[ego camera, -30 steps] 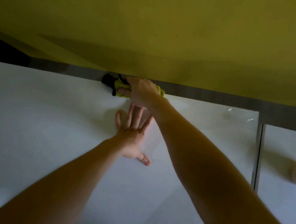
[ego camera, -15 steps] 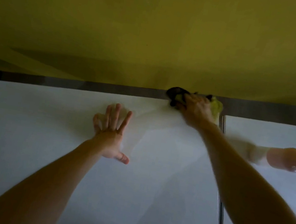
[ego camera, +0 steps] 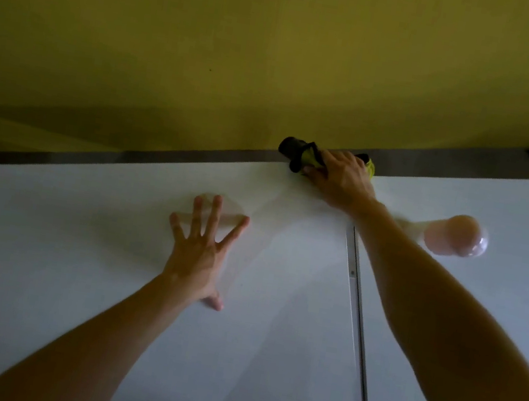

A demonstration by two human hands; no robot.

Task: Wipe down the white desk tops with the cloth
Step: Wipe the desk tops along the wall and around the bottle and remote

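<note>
Yellow-green cloth (ego camera: 307,159) is gripped by the right hand (ego camera: 342,181) at the far edge of the white desk top (ego camera: 74,257). Left hand (ego camera: 199,252) lies flat nearer, fingers spread.

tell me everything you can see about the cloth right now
The cloth is yellow-green with black parts, soft fabric by its look, bunched into a wad. It lies at the far edge of the white desk top, by the grey strip under the yellow wall, near the seam to the next desk. The right hand lies over it and grips it, hiding most of it; a black end sticks out on the left, a yellow-green bit on the right.
</note>
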